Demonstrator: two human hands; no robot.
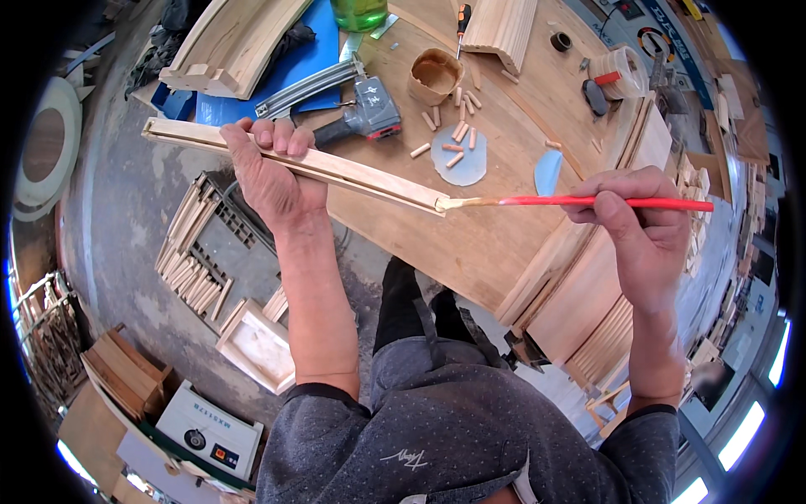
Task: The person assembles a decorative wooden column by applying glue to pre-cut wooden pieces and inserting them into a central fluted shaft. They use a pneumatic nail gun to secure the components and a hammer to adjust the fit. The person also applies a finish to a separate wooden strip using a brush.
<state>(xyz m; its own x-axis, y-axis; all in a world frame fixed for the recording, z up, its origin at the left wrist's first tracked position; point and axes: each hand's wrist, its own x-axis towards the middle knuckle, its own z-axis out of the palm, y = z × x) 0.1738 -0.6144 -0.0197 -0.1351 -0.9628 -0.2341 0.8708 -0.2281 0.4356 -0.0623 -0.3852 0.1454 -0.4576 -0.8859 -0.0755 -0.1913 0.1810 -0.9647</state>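
Note:
My left hand point(273, 164) is closed round a long, narrow wooden strip point(361, 178) with a groove along its side. The strip slants down to the right above the near edge of the workbench point(420, 244). Between the thumb and fingers of my right hand point(634, 218) is a slim red-handled brush point(537, 201). Its pale, glue-coloured tip touches the right end of the strip. Beyond the strip stand a brown-stained cup point(436, 76) and several short wooden dowels point(461, 130), some lying on a round translucent lid point(470, 160).
A nail gun point(365, 109) lies on the bench behind my left hand, near a curved wooden piece point(235, 42). A screwdriver point(463, 21), a green bottle point(359, 13) and a clear tub point(621, 71) stand farther back. Stacked boards point(579, 294) line the right side; a crate of sticks point(193, 269) sits at lower left.

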